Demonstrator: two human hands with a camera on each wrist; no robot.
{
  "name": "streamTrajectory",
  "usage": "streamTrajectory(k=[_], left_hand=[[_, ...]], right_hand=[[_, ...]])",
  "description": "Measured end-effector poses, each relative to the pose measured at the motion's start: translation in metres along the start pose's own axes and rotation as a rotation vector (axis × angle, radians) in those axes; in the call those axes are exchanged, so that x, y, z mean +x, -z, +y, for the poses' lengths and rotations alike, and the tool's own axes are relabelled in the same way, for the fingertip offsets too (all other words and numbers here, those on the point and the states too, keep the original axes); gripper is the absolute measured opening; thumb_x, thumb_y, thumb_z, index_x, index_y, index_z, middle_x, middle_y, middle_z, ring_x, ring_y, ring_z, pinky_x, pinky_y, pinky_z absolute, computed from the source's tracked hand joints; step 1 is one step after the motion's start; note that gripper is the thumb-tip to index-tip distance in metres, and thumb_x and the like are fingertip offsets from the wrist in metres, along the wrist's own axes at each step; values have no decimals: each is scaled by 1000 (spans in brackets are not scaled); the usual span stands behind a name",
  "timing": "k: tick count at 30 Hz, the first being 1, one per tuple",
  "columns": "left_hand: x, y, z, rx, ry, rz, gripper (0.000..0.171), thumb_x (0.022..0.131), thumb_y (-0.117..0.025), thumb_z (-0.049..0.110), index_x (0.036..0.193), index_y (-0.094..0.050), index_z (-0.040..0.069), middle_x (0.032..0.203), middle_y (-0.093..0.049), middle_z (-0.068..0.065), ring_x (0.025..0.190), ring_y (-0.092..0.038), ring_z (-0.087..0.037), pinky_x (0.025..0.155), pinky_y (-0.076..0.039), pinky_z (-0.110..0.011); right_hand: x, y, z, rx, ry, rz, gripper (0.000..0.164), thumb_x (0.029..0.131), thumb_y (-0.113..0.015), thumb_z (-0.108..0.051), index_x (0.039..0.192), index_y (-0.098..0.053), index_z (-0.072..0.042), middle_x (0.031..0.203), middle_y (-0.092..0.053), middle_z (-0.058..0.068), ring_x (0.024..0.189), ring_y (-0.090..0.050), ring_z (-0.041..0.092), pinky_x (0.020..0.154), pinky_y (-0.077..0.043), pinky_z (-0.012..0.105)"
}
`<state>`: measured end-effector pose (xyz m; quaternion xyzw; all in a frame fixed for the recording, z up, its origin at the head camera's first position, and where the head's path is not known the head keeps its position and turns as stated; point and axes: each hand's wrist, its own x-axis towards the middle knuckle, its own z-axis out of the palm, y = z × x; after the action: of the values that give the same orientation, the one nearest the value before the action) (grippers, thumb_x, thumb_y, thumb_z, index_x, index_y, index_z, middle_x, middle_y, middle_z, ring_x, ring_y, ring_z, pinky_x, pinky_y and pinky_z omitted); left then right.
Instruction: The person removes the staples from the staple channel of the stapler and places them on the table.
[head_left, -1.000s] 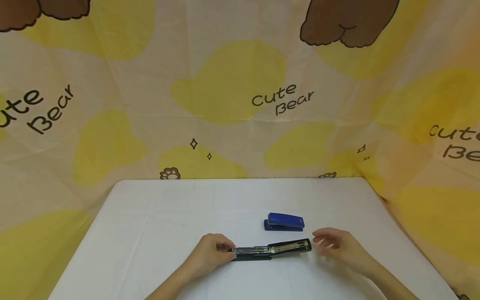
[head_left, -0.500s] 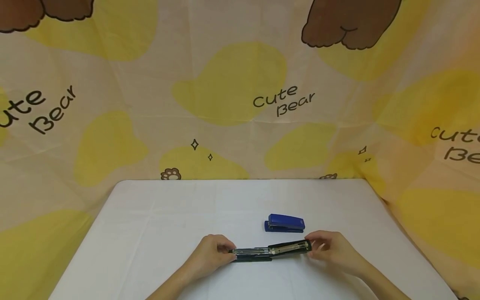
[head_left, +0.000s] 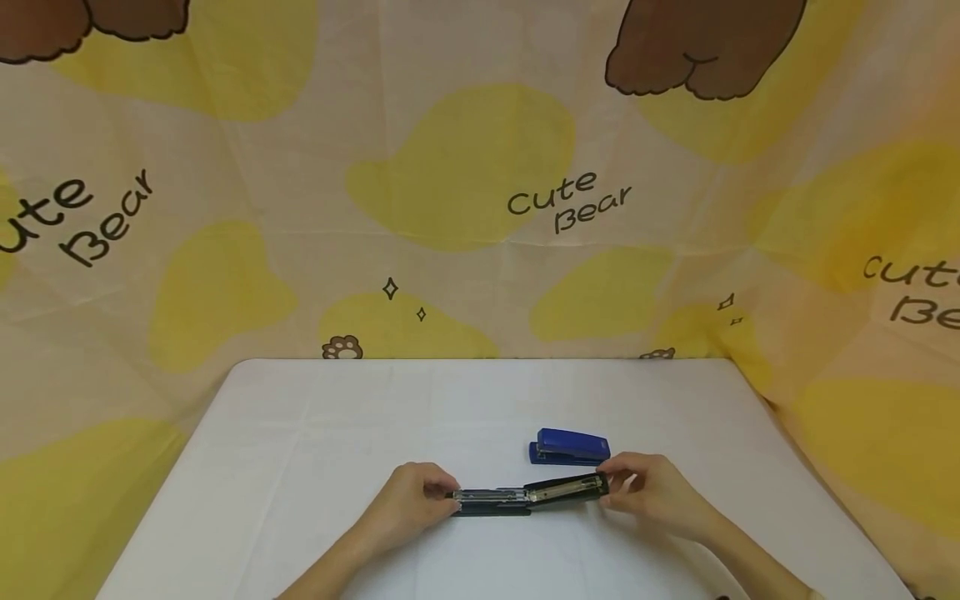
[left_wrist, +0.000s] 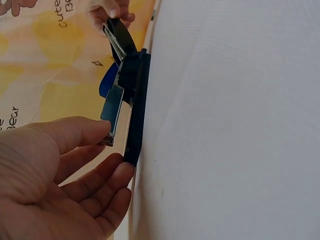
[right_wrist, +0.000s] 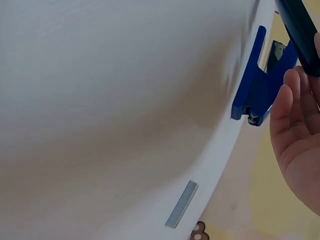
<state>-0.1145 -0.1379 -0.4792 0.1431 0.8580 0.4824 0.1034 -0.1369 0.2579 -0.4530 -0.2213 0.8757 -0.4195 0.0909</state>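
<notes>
A black stapler (head_left: 491, 500) lies spread open, its top cover (head_left: 562, 490) swung back to the right and its metal staple channel showing. My left hand (head_left: 405, 506) pinches the left end; in the left wrist view the thumb touches the channel's tip while other fingers touch the base (left_wrist: 137, 120). At the cover's far right end my right hand (head_left: 654, 493) grips with thumb and fingers. Behind the right half sits a closed blue stapler (head_left: 573, 446), which neither hand touches.
A white table (head_left: 300, 433) bears both staplers, with a patterned cloth (head_left: 457, 167) hanging beyond its back edge. In the right wrist view a strip of staples (right_wrist: 181, 204) lies on the table near the edge.
My right hand has come in from the right and taken hold of the black stapler's cover end. The stapler and both hands have then shifted slightly left. The blue stapler stays put.
</notes>
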Motion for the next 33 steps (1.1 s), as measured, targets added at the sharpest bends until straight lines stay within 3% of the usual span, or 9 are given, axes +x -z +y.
streamTrajectory(k=[8,22,28,33], left_hand=[[-3,12,-4,17,16,11,12,88,-82,14,100,-80,11,94,-72,6,86,-62,-15,73,-52,-26],[-7,27,-10,47,49,58,14,87,-83,13,100,-79,10,91,-70,5,85,-61,-14,73,-51,-27],[-9,32,-15,17,42,66,13,87,-82,10,100,-78,8,93,-71,3,86,-63,-15,73,-52,-26],[-10,36,-17,31,44,83,14,87,-82,11,100,-79,9,92,-71,4,85,-63,-14,73,-53,-26]], right_hand=[[10,-7,-8,14,23,2,33,83,-89,-18,111,-75,-7,90,-69,-5,76,-61,8,65,-51,25],[27,-17,-20,-89,88,18,30,82,-91,-22,107,-76,-14,96,-68,-7,86,-62,22,68,-49,25],[34,-19,-26,-112,86,13,30,82,-91,-24,108,-77,-16,99,-69,-8,87,-63,22,68,-48,25],[40,-21,-31,-121,96,20,32,82,-91,-24,109,-77,-16,102,-70,-10,91,-63,16,74,-52,29]])
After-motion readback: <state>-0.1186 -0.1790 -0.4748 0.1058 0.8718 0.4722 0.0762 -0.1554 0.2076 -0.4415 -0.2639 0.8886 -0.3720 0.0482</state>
